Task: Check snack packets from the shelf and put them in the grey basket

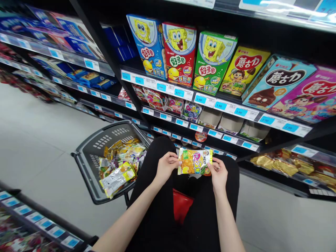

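A: Against a snack shelf (225,106), a person holds a yellow candy packet (194,161) just above their bent knees (157,152), printed face up. How does it look to handle?

B: Light and soft, most likely. The thin plastic appears glossy, so it may slide under dry fingertips, and the filling probably shifts when squeezed. Nothing suggests fragility, though a hard tug could strain the seams.

A: And the best place to grip it?

B: The two short ends, where the film seems flattest, leaving the fuller middle alone.

A: That matches the hold on view.

B: It does. The left hand (166,168) pinches one end between thumb and curled fingers. The right hand (218,174) pinches the other, thumb on the printed face; the fingers behind are partly hidden.

A: The arms?

B: Both bare forearms (230,224) rise from the bottom edge and angle inward to the packet, which lies nearly level between them. Beside the left knee, a grey basket (90,151) holds a heap of packets (123,155), apart from both hands.
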The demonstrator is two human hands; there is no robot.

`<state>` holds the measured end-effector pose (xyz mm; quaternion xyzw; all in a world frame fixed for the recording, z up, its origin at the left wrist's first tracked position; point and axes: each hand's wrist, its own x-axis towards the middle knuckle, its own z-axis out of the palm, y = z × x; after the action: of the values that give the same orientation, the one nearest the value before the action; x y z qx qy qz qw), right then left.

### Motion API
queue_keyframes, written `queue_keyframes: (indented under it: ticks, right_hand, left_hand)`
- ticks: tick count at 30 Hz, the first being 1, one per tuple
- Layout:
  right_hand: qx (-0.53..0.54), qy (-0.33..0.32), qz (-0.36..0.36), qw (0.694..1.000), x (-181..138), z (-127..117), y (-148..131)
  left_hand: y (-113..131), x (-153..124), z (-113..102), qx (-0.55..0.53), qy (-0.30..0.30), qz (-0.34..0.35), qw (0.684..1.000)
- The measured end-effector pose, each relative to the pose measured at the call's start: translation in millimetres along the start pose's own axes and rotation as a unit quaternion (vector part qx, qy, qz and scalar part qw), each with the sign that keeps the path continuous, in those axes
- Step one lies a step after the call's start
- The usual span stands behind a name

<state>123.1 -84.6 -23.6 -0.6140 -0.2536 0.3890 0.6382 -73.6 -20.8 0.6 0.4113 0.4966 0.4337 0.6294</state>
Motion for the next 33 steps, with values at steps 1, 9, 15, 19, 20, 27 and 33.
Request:
queue_keyframes:
  ticks: [1, 9, 15, 19, 20, 27, 33]
  right_hand:
    - [0.0, 0.001, -0.001, 1.0, 0.2, -0.3, 0.4]
    - [-0.009, -0.005, -0.008, 1.0, 0.1, -1.7, 1.3]
    - [-0.011, -0.007, -0.014, 1.0, -0.3, -1.3, 0.3]
    - [-0.01, -0.006, -0.013, 1.0, -0.6, -1.1, -0.7]
    - [-0.01, -0.006, -0.013, 1.0, -0.7, -1.1, -1.0]
    - [-0.021, -0.009, -0.018, 1.0, -1.1, -2.1, -1.5]
    - [-0.021, -0.003, -0.021, 1.0, 0.4, -1.7, -1.2]
  left_hand:
    - [-0.4, 0.2, -0.2, -0.002, -0.001, 0.0, 1.0]
    - [-3.8, 1.5, -1.7, -0.001, -0.006, 0.0, 1.0]
    - [-2.4, 0.4, -0.6, -0.002, -0.002, 0.004, 1.0]
    - [-2.4, 0.5, -0.6, 0.001, 0.001, 0.005, 1.0]
    - [-2.6, 0.6, -0.8, 0.003, 0.001, 0.007, 1.0]
    - [-6.1, 1.6, -2.3, 0.012, -0.005, 0.018, 1.0]
    - [-4.8, 2.7, -2.6, 0.001, -0.015, 0.006, 1.0]
